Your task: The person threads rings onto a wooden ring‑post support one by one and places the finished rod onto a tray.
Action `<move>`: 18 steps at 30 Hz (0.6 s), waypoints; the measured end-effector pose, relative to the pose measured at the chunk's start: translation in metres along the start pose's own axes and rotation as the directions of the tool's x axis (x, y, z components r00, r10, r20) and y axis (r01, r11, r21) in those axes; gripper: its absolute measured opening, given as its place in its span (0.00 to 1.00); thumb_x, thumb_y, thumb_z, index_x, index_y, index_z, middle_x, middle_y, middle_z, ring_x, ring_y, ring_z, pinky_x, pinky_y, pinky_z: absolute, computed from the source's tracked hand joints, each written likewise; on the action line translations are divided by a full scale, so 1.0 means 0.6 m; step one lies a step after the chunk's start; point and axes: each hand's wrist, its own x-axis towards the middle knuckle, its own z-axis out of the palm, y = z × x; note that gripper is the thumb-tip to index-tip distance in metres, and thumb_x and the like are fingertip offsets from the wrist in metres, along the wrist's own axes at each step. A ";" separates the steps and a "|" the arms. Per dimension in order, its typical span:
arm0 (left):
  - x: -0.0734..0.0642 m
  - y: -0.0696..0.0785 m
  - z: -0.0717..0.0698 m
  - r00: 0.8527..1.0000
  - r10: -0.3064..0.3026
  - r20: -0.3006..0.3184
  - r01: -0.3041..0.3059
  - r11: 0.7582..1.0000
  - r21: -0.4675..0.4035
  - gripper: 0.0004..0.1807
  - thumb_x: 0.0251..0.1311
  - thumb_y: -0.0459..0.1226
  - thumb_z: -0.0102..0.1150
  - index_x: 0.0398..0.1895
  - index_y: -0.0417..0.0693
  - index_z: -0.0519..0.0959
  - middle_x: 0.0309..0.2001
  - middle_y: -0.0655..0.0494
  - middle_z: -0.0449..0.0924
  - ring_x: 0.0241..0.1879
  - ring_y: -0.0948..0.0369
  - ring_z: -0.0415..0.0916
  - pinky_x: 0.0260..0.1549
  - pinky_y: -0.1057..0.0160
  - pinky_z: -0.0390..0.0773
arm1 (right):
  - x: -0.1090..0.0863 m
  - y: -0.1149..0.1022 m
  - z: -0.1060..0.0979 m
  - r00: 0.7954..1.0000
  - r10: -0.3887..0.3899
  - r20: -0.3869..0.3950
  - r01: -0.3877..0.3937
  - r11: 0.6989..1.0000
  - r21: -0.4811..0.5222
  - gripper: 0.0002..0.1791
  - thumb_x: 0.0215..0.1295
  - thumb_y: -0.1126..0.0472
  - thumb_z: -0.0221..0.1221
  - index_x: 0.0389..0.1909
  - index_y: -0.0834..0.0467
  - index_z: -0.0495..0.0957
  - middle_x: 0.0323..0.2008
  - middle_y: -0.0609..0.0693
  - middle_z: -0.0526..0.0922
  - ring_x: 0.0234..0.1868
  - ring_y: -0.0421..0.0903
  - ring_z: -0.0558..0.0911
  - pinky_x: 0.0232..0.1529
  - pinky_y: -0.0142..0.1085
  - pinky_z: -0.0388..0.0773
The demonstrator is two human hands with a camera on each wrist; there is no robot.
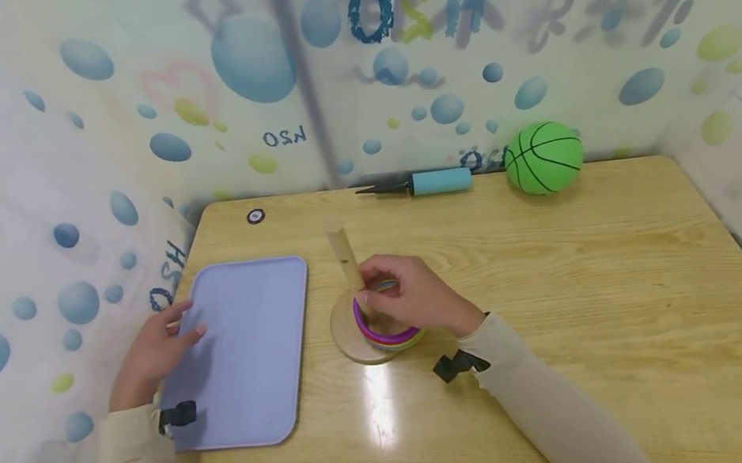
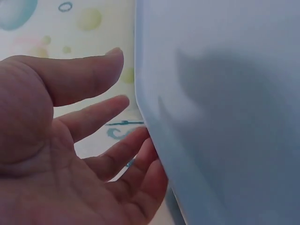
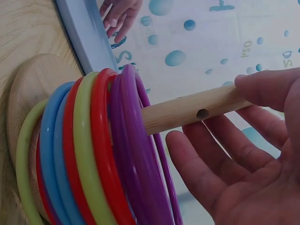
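Observation:
Colored rings in purple, red, yellow-green and blue lie stacked around a wooden peg on a round base. Purple rings are uppermost. My right hand is at the peg above the rings. In the right wrist view its thumb overlaps the peg's upper part, and its extended, loosely bent fingers reach along the far side. My left hand is at the left edge of a pale blue tray. Its fingers are spread and relaxed, some fingertips right at the tray's rim in the left wrist view.
A blue hand pump with a black nozzle lies at the table's back edge, beside a green ball. A small round black-and-white disc lies at the back left. Patterned curtains surround the wooden table.

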 end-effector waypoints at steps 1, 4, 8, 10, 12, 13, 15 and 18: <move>0.000 -0.004 -0.002 1.000 -0.007 0.012 0.007 1.000 -0.002 0.42 0.77 0.48 0.58 0.83 0.37 0.55 0.80 0.24 0.50 0.76 0.25 0.54 0.70 0.28 0.64 | 0.001 0.000 0.000 1.000 -0.002 0.003 0.002 1.000 -0.006 0.14 0.73 0.63 0.64 0.56 0.59 0.84 0.51 0.58 0.88 0.55 0.47 0.86 0.55 0.40 0.86; -0.002 -0.017 -0.005 0.999 -0.028 0.039 0.027 1.000 0.013 0.42 0.77 0.49 0.57 0.84 0.38 0.54 0.79 0.22 0.52 0.76 0.26 0.55 0.69 0.28 0.64 | 0.001 -0.001 -0.001 1.000 -0.004 0.014 0.005 1.000 -0.024 0.13 0.74 0.63 0.63 0.56 0.56 0.84 0.53 0.60 0.88 0.56 0.47 0.86 0.56 0.38 0.86; 0.000 -0.035 -0.009 0.998 -0.037 0.047 0.035 0.998 0.049 0.41 0.77 0.49 0.57 0.84 0.39 0.56 0.77 0.22 0.55 0.73 0.27 0.58 0.68 0.28 0.66 | 0.002 -0.002 -0.001 1.000 -0.009 0.026 0.010 0.999 -0.033 0.13 0.75 0.64 0.62 0.57 0.57 0.84 0.53 0.60 0.88 0.57 0.48 0.86 0.58 0.40 0.85; 0.003 -0.044 -0.011 0.999 -0.016 0.037 0.014 0.998 0.067 0.39 0.76 0.46 0.59 0.82 0.39 0.59 0.74 0.23 0.60 0.70 0.29 0.63 0.66 0.29 0.69 | 0.002 -0.002 -0.001 0.999 -0.008 0.031 0.009 1.000 -0.029 0.14 0.75 0.65 0.62 0.58 0.57 0.83 0.54 0.61 0.87 0.57 0.50 0.86 0.58 0.42 0.85; 0.006 -0.049 -0.013 1.000 0.007 0.027 -0.009 0.998 0.068 0.38 0.75 0.43 0.61 0.82 0.40 0.61 0.71 0.25 0.63 0.66 0.32 0.66 0.63 0.32 0.72 | 0.002 -0.001 -0.002 1.000 -0.002 0.031 0.003 1.000 -0.028 0.14 0.75 0.65 0.62 0.58 0.57 0.83 0.54 0.61 0.87 0.58 0.50 0.86 0.59 0.43 0.85; 0.007 -0.051 -0.014 1.000 0.015 0.023 -0.017 0.998 0.064 0.37 0.74 0.42 0.62 0.81 0.40 0.62 0.70 0.26 0.65 0.65 0.33 0.67 0.62 0.34 0.74 | 0.002 -0.002 -0.002 1.000 -0.001 0.030 0.002 1.000 -0.029 0.14 0.75 0.65 0.62 0.58 0.57 0.83 0.54 0.61 0.87 0.58 0.50 0.86 0.59 0.43 0.85; 0.009 -0.054 -0.015 1.000 0.022 0.018 -0.023 0.998 0.057 0.36 0.73 0.38 0.62 0.81 0.42 0.63 0.68 0.28 0.68 0.63 0.36 0.69 0.59 0.39 0.76 | 0.002 -0.002 -0.002 1.000 0.000 0.027 0.001 0.999 -0.034 0.14 0.75 0.65 0.62 0.58 0.56 0.83 0.54 0.60 0.87 0.58 0.50 0.86 0.60 0.44 0.84; 0.011 -0.056 -0.017 1.000 0.027 0.011 -0.027 0.998 0.059 0.34 0.73 0.36 0.61 0.80 0.42 0.65 0.65 0.29 0.71 0.61 0.37 0.72 0.55 0.45 0.78 | 0.003 0.000 -0.002 1.000 -0.008 0.022 0.009 0.999 -0.049 0.13 0.75 0.66 0.62 0.57 0.56 0.84 0.53 0.57 0.88 0.57 0.49 0.86 0.60 0.47 0.84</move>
